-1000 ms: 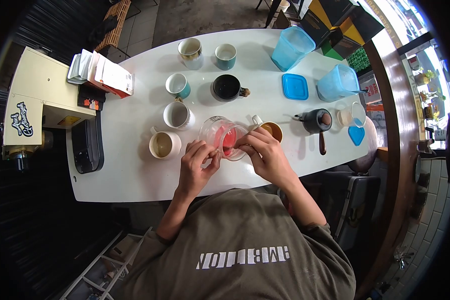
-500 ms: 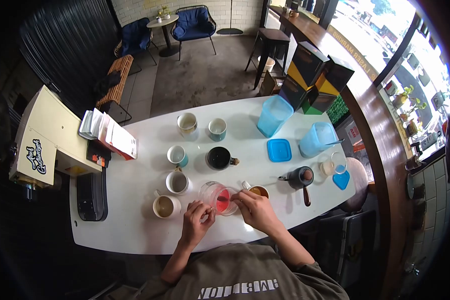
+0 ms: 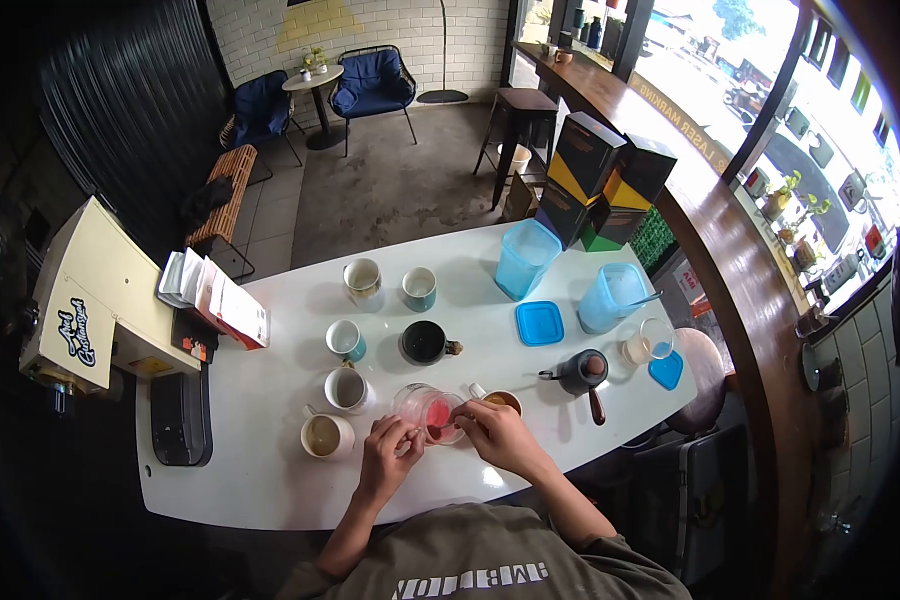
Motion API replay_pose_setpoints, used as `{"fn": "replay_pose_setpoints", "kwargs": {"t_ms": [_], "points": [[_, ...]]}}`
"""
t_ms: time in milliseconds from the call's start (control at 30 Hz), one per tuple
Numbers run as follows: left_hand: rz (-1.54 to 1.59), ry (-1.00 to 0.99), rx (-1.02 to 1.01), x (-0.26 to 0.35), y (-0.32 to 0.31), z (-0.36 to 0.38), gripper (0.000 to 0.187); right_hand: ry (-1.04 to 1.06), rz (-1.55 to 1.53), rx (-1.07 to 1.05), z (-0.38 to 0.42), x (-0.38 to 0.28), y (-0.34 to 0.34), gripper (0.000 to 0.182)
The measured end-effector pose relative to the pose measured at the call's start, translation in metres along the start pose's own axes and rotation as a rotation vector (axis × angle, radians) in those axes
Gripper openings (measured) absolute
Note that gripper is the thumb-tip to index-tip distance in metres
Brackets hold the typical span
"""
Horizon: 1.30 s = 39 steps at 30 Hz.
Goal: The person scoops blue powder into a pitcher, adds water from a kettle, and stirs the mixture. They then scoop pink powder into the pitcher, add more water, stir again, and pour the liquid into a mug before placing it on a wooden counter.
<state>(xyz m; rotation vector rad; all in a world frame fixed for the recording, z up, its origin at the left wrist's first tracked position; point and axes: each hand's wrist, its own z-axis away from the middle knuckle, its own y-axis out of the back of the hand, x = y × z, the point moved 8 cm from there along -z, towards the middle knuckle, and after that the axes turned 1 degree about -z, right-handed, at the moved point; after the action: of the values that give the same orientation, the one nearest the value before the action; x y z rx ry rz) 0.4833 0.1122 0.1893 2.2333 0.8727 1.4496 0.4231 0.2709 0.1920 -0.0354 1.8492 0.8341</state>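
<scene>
Resting on the white worktop (image 3: 270,480), the glass jug (image 3: 425,412) of red liquid sits between both hands. The left hand (image 3: 390,458) pinches its near rim with curled fingers, while the right hand (image 3: 495,435) grips the opposite side, just beside the brown mug (image 3: 500,400).

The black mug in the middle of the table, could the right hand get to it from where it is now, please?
Probably yes. The right hand rests at the glass jar, and the black mug stands just beyond it with bare table between. Only the jar would need reaching over.
</scene>
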Motion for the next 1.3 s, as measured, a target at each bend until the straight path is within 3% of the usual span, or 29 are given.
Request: {"fn": "replay_pose_setpoints", "kwargs": {"t_ms": [33, 133, 267, 367, 467, 533, 667, 733, 867, 933, 1067, 1167, 1233, 1300], "points": [[0.001, -0.004, 0.003, 0.0, 0.0, 0.0, 0.017, -0.045, -0.111, -0.022, 0.0, 0.005, -0.002, 0.013], [0.004, -0.015, 0.008, 0.0, 0.001, 0.002, 0.017, 0.042, 0.058, 0.037, 0.002, -0.001, 0.001, 0.014], [0.006, -0.006, 0.013, -0.003, 0.0, 0.005, 0.016, -0.018, -0.06, -0.02, 0.002, -0.004, 0.0, 0.013], [0.011, -0.002, 0.016, -0.002, 0.0, 0.005, 0.016, 0.049, 0.108, 0.029, 0.003, -0.009, 0.002, 0.013], [0.011, 0.002, 0.013, -0.005, 0.001, 0.007, 0.015, -0.011, -0.097, -0.048, 0.001, -0.005, -0.003, 0.013], [0.003, 0.011, 0.004, -0.004, 0.0, 0.009, 0.015, 0.05, 0.079, 0.057, 0.003, -0.012, 0.004, 0.013], [0.025, 0.014, 0.017, -0.003, 0.001, 0.008, 0.016, -0.065, -0.075, -0.069, 0.003, -0.004, -0.005, 0.013], [0.015, 0.009, 0.009, -0.002, 0.001, 0.009, 0.016, 0.058, 0.054, 0.053, 0.005, -0.013, 0.001, 0.013], [0.005, 0.014, 0.015, -0.003, 0.001, 0.01, 0.016, -0.06, -0.107, -0.038, 0.004, -0.006, -0.002, 0.012], [-0.003, 0.003, 0.006, -0.004, 0.0, 0.011, 0.016, 0.063, 0.01, 0.066, 0.006, -0.009, 0.002, 0.013], [-0.008, 0.007, 0.021, -0.006, 0.0, 0.01, 0.015, -0.044, -0.119, -0.018, 0.006, -0.001, -0.001, 0.013], [0.006, 0.015, 0.024, -0.008, -0.003, 0.012, 0.014, 0.03, 0.014, 0.087, 0.009, -0.004, 0.006, 0.013], [0.024, 0.026, 0.028, -0.008, -0.003, 0.012, 0.014, -0.104, -0.122, -0.043, 0.007, -0.002, 0.002, 0.013], [-0.008, 0.002, 0.009, -0.003, -0.003, 0.009, 0.014, -0.043, -0.051, 0.007, 0.008, -0.002, 0.001, 0.013]]}}
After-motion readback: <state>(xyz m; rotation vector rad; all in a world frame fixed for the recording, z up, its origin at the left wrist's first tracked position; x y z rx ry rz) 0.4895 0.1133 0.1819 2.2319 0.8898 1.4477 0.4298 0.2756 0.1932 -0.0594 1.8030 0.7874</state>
